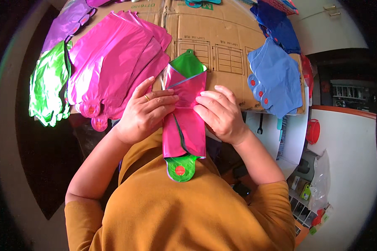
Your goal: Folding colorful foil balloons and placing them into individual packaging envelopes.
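A shiny pink and green foil piece (187, 136), folded into a long narrow strip, lies between my hands in front of my body. Its far end is a green point with a small holed tip; its near end is a rounded green tab (180, 169) with a red dot. A dark slit runs down the pink lower half. My left hand (144, 108) grips its left edge, fingers flat on top. On the right edge, my right hand (222, 113) holds it the same way. Both thumbs are hidden.
A large cardboard surface (234, 29) spreads ahead. Pink foil sheets (109, 54) and green foil sheets (50, 81) lie left, with purple ones (67, 23) behind. Blue foil sheets (276, 77) overhang the right edge, dark blue ones (280, 31) beyond. Shelving with small items (301, 188) stands lower right.
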